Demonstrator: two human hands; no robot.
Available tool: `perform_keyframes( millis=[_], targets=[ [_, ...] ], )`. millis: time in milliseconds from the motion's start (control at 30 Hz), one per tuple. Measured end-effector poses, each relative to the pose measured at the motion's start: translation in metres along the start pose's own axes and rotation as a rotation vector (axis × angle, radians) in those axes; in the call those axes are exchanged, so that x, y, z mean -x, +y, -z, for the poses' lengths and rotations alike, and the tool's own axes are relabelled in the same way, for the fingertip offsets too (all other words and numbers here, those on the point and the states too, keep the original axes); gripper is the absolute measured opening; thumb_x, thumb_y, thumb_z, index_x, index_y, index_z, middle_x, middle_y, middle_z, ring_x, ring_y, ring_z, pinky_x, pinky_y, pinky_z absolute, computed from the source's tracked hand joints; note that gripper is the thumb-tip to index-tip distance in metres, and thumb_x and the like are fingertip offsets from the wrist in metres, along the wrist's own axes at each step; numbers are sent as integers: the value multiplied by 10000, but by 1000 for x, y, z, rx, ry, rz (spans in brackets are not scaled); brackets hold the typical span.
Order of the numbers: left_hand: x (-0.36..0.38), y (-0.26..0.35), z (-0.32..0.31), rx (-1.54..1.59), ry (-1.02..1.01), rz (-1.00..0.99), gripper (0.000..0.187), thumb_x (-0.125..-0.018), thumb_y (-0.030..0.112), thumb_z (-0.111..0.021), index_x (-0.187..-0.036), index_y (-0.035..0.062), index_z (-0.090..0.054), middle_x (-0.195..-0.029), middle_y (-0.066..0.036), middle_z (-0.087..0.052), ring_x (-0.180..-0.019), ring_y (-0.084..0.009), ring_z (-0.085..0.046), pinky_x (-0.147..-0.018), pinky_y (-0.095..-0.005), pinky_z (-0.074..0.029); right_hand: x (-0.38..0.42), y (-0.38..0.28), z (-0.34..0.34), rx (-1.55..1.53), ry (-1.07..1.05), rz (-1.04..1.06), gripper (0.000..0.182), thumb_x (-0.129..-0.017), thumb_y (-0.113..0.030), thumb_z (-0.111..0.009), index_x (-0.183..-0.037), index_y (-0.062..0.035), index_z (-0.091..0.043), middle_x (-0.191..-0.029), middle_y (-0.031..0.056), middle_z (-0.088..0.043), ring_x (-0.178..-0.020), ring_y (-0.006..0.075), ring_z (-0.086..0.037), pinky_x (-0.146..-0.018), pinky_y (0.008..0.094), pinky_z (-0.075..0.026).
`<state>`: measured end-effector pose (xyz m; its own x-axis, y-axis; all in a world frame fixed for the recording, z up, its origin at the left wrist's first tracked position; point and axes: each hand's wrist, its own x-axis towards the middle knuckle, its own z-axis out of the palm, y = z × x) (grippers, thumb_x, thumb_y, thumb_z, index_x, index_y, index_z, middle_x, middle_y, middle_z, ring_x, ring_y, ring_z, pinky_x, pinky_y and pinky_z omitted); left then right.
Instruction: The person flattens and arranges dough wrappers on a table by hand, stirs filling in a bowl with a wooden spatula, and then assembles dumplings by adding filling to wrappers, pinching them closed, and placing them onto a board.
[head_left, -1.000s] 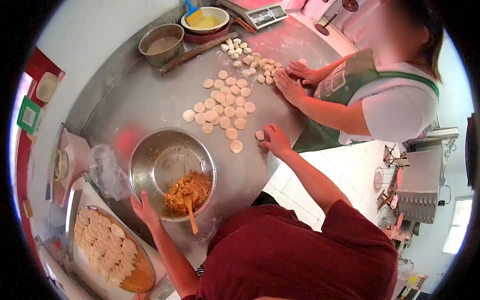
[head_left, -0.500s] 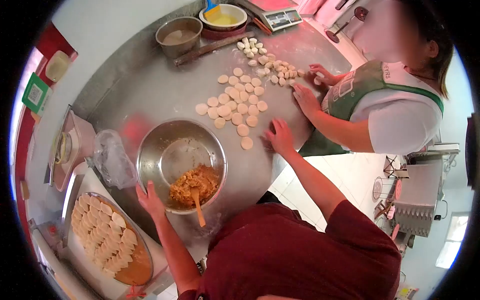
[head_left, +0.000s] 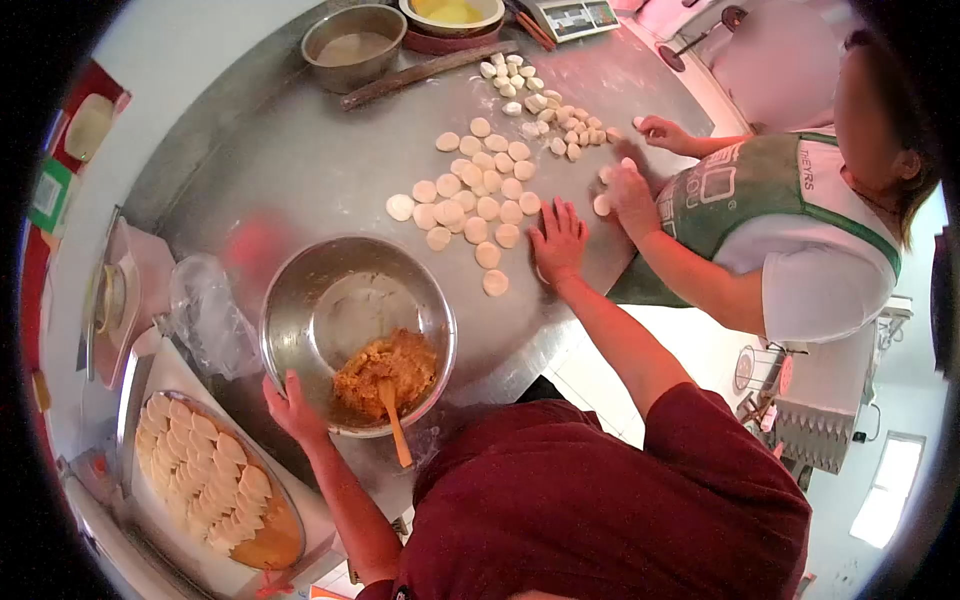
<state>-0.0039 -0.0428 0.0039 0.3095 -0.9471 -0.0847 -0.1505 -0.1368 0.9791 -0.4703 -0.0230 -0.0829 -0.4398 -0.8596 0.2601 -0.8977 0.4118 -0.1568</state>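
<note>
"Where's that left hand (head_left: 295, 410), from where you're standing?"

"Down at the near left side of the big metal bowl (head_left: 290, 320), touching its outside by the rim. Whether it really grips or only leans there, I can't tell."

"And the right hand (head_left: 560, 245)?"

"Open, palm down on the counter (head_left: 260, 180), fingers spread. It's well apart from the bowl, off to the right, with the flat dough rounds (head_left: 486, 208) just to its left. One round lies right beside the fingertips. I can't see anything held in it."

"So the bowl sits between the two hands?"

"More or less, nearer the left one. There's an orange-brown filling (head_left: 400, 360) heaped at the near right of the bowl, and a wooden spoon (head_left: 394, 425) stuck in it, handle leaning out over the rim toward the maroon shirt."

"What's that by the bowl's left side?"

"A clear plastic bag (head_left: 212, 315). Below it, a tray (head_left: 275, 545) carries rows of pale dough pieces (head_left: 205, 470)."

"And the co-worker (head_left: 830, 230)?"

"Across to the right, one hand (head_left: 635, 200) at a few dough rounds, the other (head_left: 668, 135) near the small dough lumps (head_left: 575, 125)."
</note>
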Motion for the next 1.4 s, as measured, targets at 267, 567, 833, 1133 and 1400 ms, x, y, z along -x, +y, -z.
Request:
perform_keyframes(
  millis=[267, 567, 833, 1133, 1400],
  targets=[
    [1, 15, -7, -197, 32, -55, 270, -873, 118, -534, -1095, -35, -539, -940, -96, -586, -837, -180, -532, -765, -307, -435, 66, 52, 14, -744, -412, -639, 391, -779, -223, -655, -1078, -7, -525, -868, 135, -590, -836, 251, -589, -759, 379, -467],
    [2, 12, -2, -253, 7, -85, 249, -866, 127, -544, -1064, -24, -540, -914, -75, -579, -816, -169, -523, -747, -303, -432, -138, 15, 33, -195, -92, -10, 286, -782, -114, -572, -1060, -48, -568, -1081, 143, -550, -980, 307, -553, -794, 408, -477],
    [2, 11, -2, -251, 49, -27, 238, -864, 131, -531, -1044, -24, -547, -876, -65, -579, -772, -154, -509, -714, -292, -429, -172, 7, 10, 190, -357, 29, 228, -833, -135, -499, -1049, -81, -549, -983, 145, -588, -885, 306, -608, -720, 414, -499],
    [2, 3, 2, -252, 3, -61, 261, -868, 131, -529, -1058, -47, -545, -915, -98, -594, -805, -170, -530, -736, -310, -436, 41, 8, 74, -348, -472, 134, 233, -760, -182, -619, -954, -68, -562, -952, 146, -555, -892, 329, -566, -740, 426, -467],
    [-4, -1, 4, -120, -50, -73, 273, -866, 104, -534, -1094, -45, -542, -957, -94, -598, -859, -171, -544, -798, -300, -429, 73, 7, 77, -412, -412, 99, 266, -752, -170, -638, -993, -90, -557, -965, 126, -493, -876, 328, -552, -767, 402, -475]
  ],
)
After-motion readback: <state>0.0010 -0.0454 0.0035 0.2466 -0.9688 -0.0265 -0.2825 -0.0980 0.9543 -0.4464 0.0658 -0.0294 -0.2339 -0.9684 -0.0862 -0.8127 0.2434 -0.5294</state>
